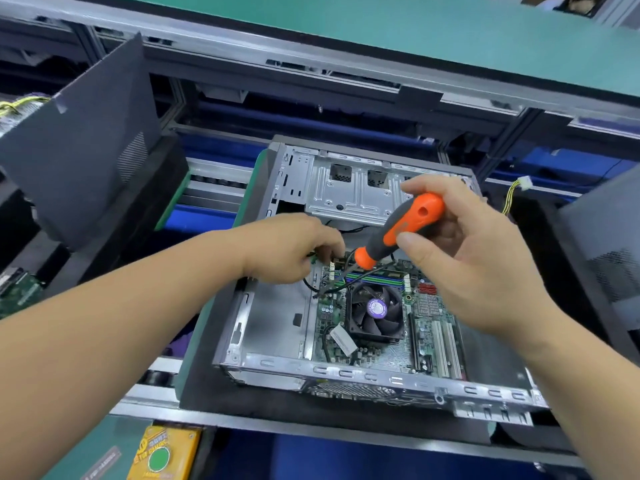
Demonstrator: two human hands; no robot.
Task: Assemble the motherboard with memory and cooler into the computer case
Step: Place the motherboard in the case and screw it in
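At frame centre the right hand (464, 251) grips the screwdriver (398, 232), slanting down-left toward the motherboard (429, 306) corner where the left hand (294, 251) pinches something unclear.

Green motherboard (388, 327) flat inside open grey case (277, 341); black cooler (375, 311) mounted centrally.

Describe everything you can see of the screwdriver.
The screwdriver has a thick handle, orange with a dark grey grip band and a small hole near its butt. It looks like plastic and rubber. The right hand grips it, tilted, butt up and to the right, tip end pointing down-left toward the motherboard. Its shaft is not clearly visible.
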